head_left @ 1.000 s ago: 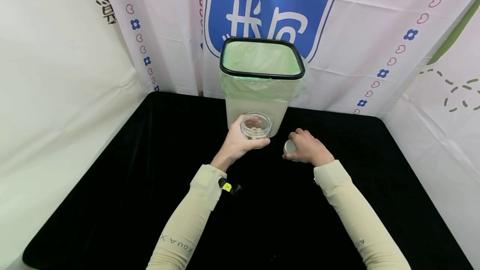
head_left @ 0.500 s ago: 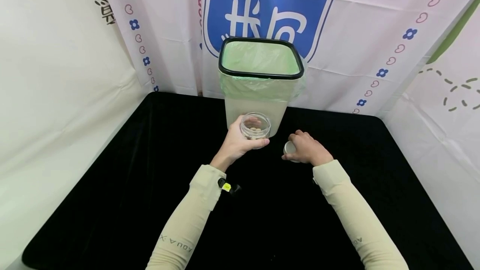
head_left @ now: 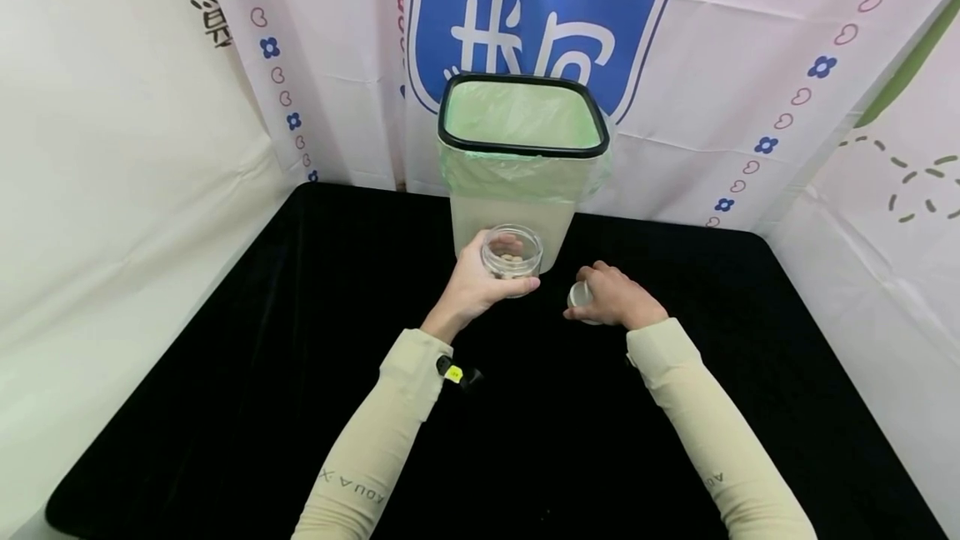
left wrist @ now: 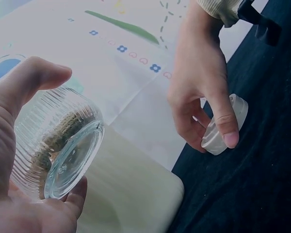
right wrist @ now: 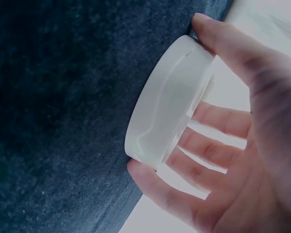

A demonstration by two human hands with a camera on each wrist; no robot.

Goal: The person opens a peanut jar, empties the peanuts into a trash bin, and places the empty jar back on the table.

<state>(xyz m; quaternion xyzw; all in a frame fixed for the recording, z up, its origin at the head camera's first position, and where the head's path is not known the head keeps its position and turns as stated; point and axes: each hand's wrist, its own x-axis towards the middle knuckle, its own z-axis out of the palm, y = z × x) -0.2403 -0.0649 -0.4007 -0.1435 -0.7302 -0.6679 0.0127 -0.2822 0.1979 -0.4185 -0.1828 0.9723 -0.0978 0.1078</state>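
Note:
My left hand [head_left: 468, 280] grips an uncapped clear jar [head_left: 531, 258] with its mouth up, thumb on the near side and fingers behind it. The left wrist view shows the jar's ridged wall and, inside, several tan, rough pieces [left wrist: 65, 131] that look like unshelled peanuts. To the right, my right hand [head_left: 621, 297] holds a round white lid [right wrist: 167, 97] by its rim between thumb and fingers, low over the black cloth. Jar and lid are apart. The right hand's knuckles hide part of the lid in the head view.
Behind the jar stands a pale waste bin [head_left: 495, 211] with a black rim and a green liner. A black cloth [head_left: 360, 290] covers the table. White printed curtains [head_left: 697, 107] close off the back and both sides.

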